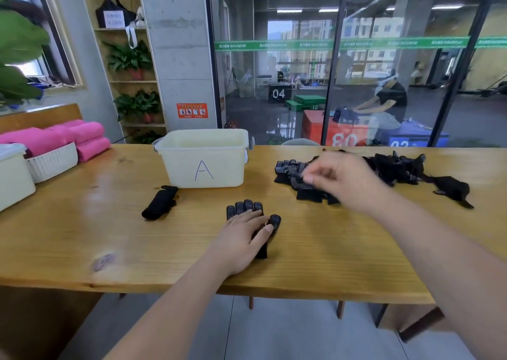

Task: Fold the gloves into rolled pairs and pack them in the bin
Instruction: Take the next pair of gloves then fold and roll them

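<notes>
A black glove with white grip dots (pixel 248 207) lies flat on the wooden table (pixel 109 236), fingers pointing away from me. My left hand (pixel 244 233) rests flat on it with straight fingers. My right hand (pixel 343 180) hovers, blurred, over the near end of a pile of several black dotted gloves (pixel 290 171), with its fingers loosely bent above the top glove. I cannot tell whether it holds a glove. A rolled black glove bundle (pixel 159 203) lies left of the flat glove. Behind it stands the cream bin (pixel 204 159) marked "A".
One more black glove (pixel 452 188) lies at the pile's right end. A white basket (pixel 52 162) with pink rolled towels (pixel 82 137) and another cream box (pixel 12 178) stand at the table's left. A glass wall runs behind the table.
</notes>
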Action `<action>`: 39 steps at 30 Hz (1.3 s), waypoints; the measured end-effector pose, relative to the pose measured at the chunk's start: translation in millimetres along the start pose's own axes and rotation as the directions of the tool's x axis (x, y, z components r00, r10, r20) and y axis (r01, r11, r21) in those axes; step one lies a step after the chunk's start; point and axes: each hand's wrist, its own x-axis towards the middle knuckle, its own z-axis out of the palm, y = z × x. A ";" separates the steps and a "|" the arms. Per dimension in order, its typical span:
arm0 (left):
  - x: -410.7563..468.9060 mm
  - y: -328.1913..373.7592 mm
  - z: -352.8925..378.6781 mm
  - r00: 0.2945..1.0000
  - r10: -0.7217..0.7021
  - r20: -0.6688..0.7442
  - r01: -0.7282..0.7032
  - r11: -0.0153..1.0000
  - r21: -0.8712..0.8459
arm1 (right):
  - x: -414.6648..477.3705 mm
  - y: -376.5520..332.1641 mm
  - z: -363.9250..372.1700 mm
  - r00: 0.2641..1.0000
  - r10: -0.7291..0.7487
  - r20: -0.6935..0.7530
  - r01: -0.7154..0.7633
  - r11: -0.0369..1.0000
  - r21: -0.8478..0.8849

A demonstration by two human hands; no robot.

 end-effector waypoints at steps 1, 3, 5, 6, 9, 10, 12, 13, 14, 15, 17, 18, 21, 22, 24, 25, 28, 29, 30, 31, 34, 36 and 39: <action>0.3 0.3 0.1 1.000 0.001 0.005 -0.001 1.000 0.031 | -14.3 6.2 17.7 0.996 -0.010 0.090 0.014 0.999 -0.041; 0.8 1.2 0.5 1.000 -0.001 0.016 -0.001 0.994 0.112 | -44.1 16.3 51.2 0.957 0.006 0.291 0.038 0.989 -0.143; 1.0 2.0 0.8 0.999 -0.012 0.039 0.006 0.986 0.167 | -67.9 22.1 73.8 0.930 0.038 0.366 0.028 0.985 -0.172; 1.5 1.8 1.5 0.998 -0.017 0.054 0.006 0.981 0.192 | -75.4 21.5 78.4 0.936 0.047 0.349 0.012 0.986 -0.166; 2.7 1.4 3.4 0.994 -0.028 0.107 -0.001 0.966 0.260 | -82.4 14.2 75.6 0.964 0.053 0.260 -0.018 0.990 -0.137; 3.1 1.6 3.7 0.993 -0.029 0.119 -0.004 0.962 0.272 | -82.5 11.5 73.8 0.975 0.066 0.211 -0.039 0.991 -0.130; 3.2 2.5 3.3 0.991 -0.025 0.128 -0.012 0.959 0.282 | -83.0 11.3 75.3 0.977 0.131 0.168 -0.101 0.978 -0.180; 2.9 2.9 3.0 0.990 -0.022 0.136 -0.018 0.959 0.283 | -84.0 11.8 77.7 0.961 0.185 0.204 -0.134 0.961 -0.242; 2.4 3.4 2.7 0.989 -0.020 0.147 -0.023 0.959 0.282 | -85.4 13.3 80.7 0.934 0.236 0.270 -0.150 0.941 -0.304; 1.8 3.5 2.2 0.987 -0.018 0.158 -0.027 0.960 0.280 | -86.7 13.7 82.1 0.900 0.278 0.337 -0.158 0.926 -0.344; 1.2 4.0 1.6 0.986 -0.015 0.166 -0.031 0.962 0.272 | -88.4 11.9 77.6 0.859 0.292 0.421 -0.154 0.931 -0.331; 1.1 4.0 1.8 0.987 -0.014 0.158 -0.029 0.964 0.265 | -88.8 12.3 73.6 0.856 0.270 0.441 -0.149 0.945 -0.290; 0.2 3.0 4.3 0.995 -0.006 0.098 -0.018 0.972 0.236 | -90.2 14.3 67.3 0.881 0.248 0.404 -0.172 0.961 -0.215; -0.3 2.7 5.2 0.997 0.000 0.073 -0.017 0.974 0.227 | -90.3 15.8 68.7 0.894 0.267 0.360 -0.190 0.953 -0.236; -0.7 2.1 6.2 0.999 0.030 0.027 -0.036 0.975 0.221 | -90.5 19.6 75.0 0.882 0.336 0.331 -0.224 0.917 -0.331; -0.8 1.9 6.2 0.999 0.048 0.014 -0.050 0.973 0.225 | -89.8 21.7 78.0 0.859 0.375 0.348 -0.239 0.896 -0.375; -2.0 1.9 5.7 0.998 0.060 0.016 -0.062 0.972 0.226 | -82.9 24.8 75.6 0.796 0.446 0.408 -0.261 0.862 -0.434; -2.6 2.3 5.1 0.998 0.055 0.022 -0.058 0.973 0.223 | -79.7 24.5 72.7 0.784 0.456 0.420 -0.267 0.860 -0.434; -3.0 2.7 4.6 0.998 0.050 0.027 -0.055 0.973 0.223 | -76.8 23.7 70.5 0.778 0.459 0.429 -0.268 0.860 -0.434; -3.2 3.2 4.1 0.998 0.046 0.031 -0.052 0.973 0.226 | -74.2 22.9 69.6 0.775 0.459 0.435 -0.260 0.859 -0.442; -2.5 4.1 3.4 0.998 0.025 0.054 -0.037 0.970 0.242 | -69.0 22.7 73.9 0.750 0.479 0.457 -0.231 0.836 -0.498; -1.8 4.1 4.3 0.996 0.004 0.086 -0.027 0.964 0.265 | -66.2 24.0 79.1 0.751 0.502 0.428 -0.249 0.817 -0.521; 0.6 3.3 6.0 0.994 -0.015 0.113 -0.020 0.952 0.306 | -61.3 23.2 92.0 0.798 0.481 0.363 -0.258 0.817 -0.516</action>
